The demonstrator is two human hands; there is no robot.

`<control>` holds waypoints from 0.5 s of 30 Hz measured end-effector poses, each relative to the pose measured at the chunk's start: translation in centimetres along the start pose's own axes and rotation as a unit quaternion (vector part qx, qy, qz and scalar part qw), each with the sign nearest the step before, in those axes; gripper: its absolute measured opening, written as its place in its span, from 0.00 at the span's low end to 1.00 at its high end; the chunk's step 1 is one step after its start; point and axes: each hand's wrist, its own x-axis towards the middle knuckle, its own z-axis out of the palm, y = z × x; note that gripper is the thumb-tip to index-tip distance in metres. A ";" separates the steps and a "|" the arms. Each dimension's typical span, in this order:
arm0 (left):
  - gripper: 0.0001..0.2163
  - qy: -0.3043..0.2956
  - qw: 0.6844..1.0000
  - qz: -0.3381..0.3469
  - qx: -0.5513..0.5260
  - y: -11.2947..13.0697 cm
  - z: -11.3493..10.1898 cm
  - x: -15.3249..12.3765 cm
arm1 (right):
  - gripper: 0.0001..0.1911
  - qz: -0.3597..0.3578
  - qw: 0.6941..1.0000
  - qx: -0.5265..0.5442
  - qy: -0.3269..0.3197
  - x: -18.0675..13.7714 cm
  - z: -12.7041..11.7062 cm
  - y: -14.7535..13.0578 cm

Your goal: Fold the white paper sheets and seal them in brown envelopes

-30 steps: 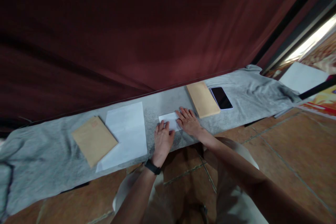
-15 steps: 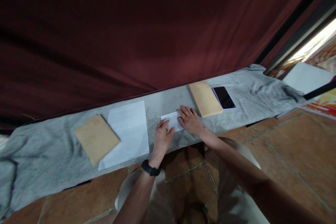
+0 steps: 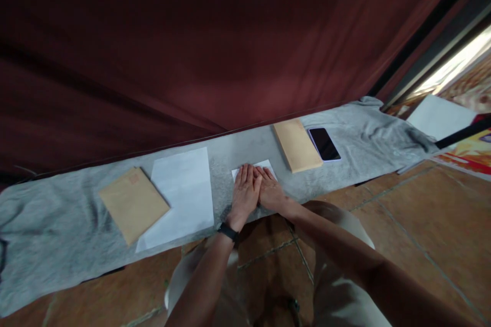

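Left hand (image 3: pixel 244 193) and right hand (image 3: pixel 270 192) lie flat side by side, grip open, pressing the paper (image 3: pixel 265 164) mid-worktop (image 3: pixel 238 145). Its long axis runs left-right along the worktop.

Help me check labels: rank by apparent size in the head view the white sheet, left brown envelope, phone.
1. white sheet
2. left brown envelope
3. phone; it lies farther off, yet looks clearly smallest.

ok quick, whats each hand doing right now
left hand: open, pressed flat on the small white paper, gripping nothing
right hand: open, flat on the same paper, close beside the left
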 end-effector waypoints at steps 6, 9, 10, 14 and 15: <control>0.31 0.008 0.997 -0.030 0.077 -0.6 0.7 -0.7 | 0.29 0.026 0.999 -0.006 0.030 -0.4 0.2 1.0; 0.32 0.013 0.993 -0.032 0.110 -0.9 0.6 -1.4 | 0.27 0.050 0.997 -0.001 0.055 -0.8 0.3 1.7; 0.32 0.016 0.992 -0.034 0.120 -1.0 0.6 -1.6 | 0.27 0.055 0.997 -0.002 0.062 -1.0 0.3 2.0; 0.31 0.023 0.987 -0.053 0.147 -1.4 0.6 -1.9 | 0.27 0.072 0.994 -0.010 0.080 -1.4 0.2 2.7; 0.31 0.023 0.987 -0.057 0.151 -1.5 0.6 -2.0 | 0.27 0.075 0.994 -0.014 0.080 -1.4 0.1 2.8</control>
